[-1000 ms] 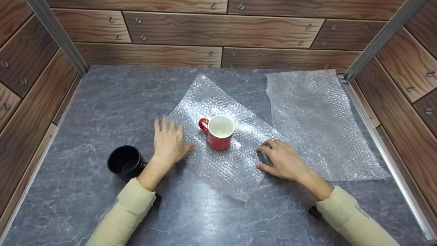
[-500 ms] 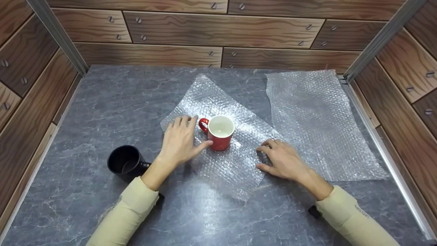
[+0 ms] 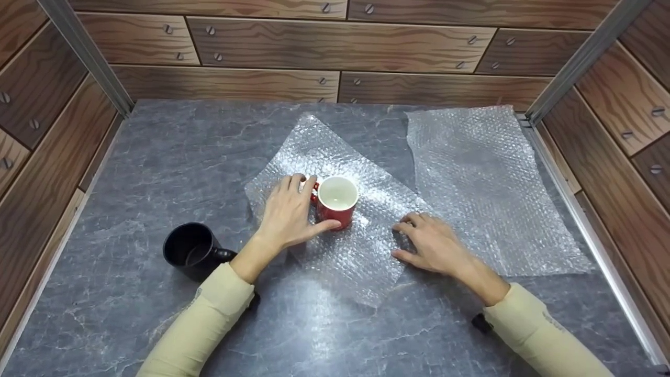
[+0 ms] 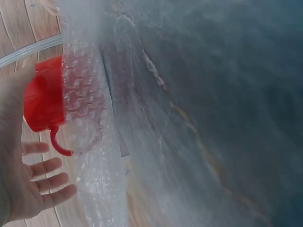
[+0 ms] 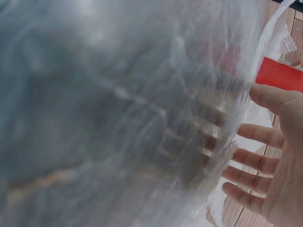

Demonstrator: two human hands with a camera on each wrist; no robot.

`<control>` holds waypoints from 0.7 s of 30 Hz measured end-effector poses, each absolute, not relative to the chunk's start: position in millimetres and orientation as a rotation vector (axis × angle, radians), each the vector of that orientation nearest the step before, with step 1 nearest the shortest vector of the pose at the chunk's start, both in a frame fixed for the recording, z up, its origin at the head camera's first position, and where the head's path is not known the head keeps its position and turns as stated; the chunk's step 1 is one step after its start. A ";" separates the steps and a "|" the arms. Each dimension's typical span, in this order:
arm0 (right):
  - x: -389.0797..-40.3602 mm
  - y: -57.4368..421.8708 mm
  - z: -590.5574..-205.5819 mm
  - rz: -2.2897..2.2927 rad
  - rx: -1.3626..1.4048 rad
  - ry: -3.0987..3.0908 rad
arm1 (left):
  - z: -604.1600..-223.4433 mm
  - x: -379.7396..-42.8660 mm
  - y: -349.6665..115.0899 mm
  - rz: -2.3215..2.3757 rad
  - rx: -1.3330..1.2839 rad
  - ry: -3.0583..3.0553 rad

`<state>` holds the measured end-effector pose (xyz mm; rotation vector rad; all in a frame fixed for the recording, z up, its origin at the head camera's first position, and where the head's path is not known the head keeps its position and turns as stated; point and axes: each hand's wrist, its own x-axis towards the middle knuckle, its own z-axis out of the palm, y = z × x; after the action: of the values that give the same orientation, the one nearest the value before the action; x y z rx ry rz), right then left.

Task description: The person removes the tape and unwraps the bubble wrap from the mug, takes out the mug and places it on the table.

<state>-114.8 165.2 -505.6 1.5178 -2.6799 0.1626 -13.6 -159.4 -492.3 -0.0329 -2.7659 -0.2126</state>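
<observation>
A red mug [image 3: 340, 213] with a white inside stands upright on a sheet of bubble wrap [image 3: 356, 272], its handle toward my left hand [image 3: 288, 215]. That hand is beside the mug, thumb in front of its lower side and fingers by the handle. In the left wrist view the thumb lies against or very near the red mug [image 4: 45, 99], while the other fingers are spread and apart from it. My right hand [image 3: 432, 243] rests at the wrap's right edge with loosely bent fingers. The right wrist view shows its fingertips touching the bubble wrap [image 5: 227, 137], holding nothing.
A black mug [image 3: 191, 251] stands left of my left forearm, its handle close to the wrist. Another bubble wrap sheet [image 3: 476, 193] lies flat at the right, meeting the first sheet near my right hand. Wood-patterned walls [image 3: 335, 44] enclose the grey tabletop [image 3: 172, 152].
My left hand has moved right, from the wrap's left edge to the red mug's side, and now partly covers its handle. My right hand has stayed in place.
</observation>
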 end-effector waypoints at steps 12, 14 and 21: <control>-114.2 165.3 -505.4 0.176 1.520 -2.665 | -497.1 -29.3 -156.1 -0.230 -0.058 -2.758; -114.0 165.4 -505.8 0.175 1.517 -2.664 | -497.1 -30.6 -155.0 -0.245 -0.065 -2.756; -114.0 165.2 -506.4 0.161 1.510 -2.668 | -495.7 -33.9 -151.8 -0.283 -0.076 -2.781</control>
<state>-114.0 165.2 -506.4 1.5100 -2.6683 0.1608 -33.9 -151.8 -495.7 -0.0763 -2.7811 -0.2825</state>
